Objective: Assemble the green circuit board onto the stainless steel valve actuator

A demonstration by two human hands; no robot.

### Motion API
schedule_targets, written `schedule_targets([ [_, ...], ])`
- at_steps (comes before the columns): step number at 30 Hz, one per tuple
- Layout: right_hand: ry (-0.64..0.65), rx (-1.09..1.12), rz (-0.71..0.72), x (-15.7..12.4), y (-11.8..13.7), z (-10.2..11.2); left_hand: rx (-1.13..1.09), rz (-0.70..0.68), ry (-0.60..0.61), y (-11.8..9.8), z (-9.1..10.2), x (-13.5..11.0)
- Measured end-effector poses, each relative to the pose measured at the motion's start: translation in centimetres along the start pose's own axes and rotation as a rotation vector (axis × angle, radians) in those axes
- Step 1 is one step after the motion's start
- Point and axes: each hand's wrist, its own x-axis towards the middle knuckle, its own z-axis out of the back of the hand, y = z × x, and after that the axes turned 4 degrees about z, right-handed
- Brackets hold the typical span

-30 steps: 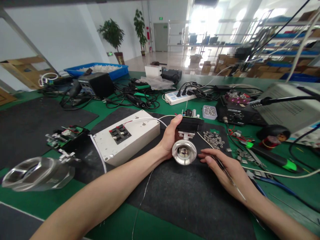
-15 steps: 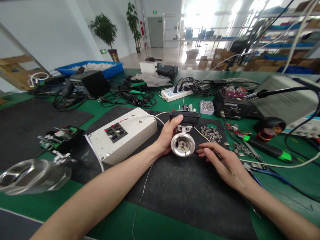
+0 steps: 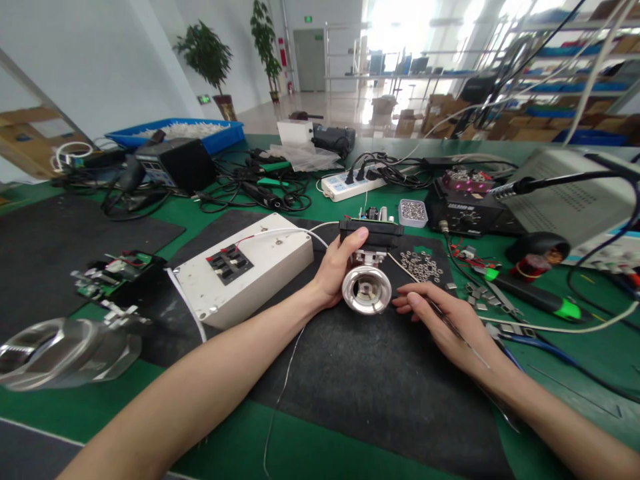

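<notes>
My left hand [image 3: 334, 272] is closed around a motorised valve, its thumb on the black actuator housing [image 3: 373, 233] and its fingers behind the round, shiny metal valve body [image 3: 367, 291]. A circuit board with upright components [image 3: 374, 215] shows on top of the housing. Just right of the valve is my right hand [image 3: 440, 320], fingers curled and apart from the metal. It grips a slim metal rod-like tool [image 3: 457, 333] that runs back over the hand; its exact kind is unclear. A white cable [image 3: 290, 231] leads from a grey box [image 3: 265, 267] towards the valve.
Another metal valve [image 3: 75, 353] with an exposed circuit board [image 3: 125, 273] lies at left. Small nuts [image 3: 423, 267] are spread behind my right hand, near a tray of small parts [image 3: 413, 212]. Blue-handled pliers [image 3: 545, 347], a soldering station [image 3: 465, 210] and a power strip [image 3: 353, 183] stand around.
</notes>
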Motion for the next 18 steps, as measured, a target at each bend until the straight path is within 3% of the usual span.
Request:
schedule_targets([
  [18,-0.007,-0.028,0.045,0.03,0.27,-0.08,0.034,-0.04,0.016,0.02,-0.05,0.06],
])
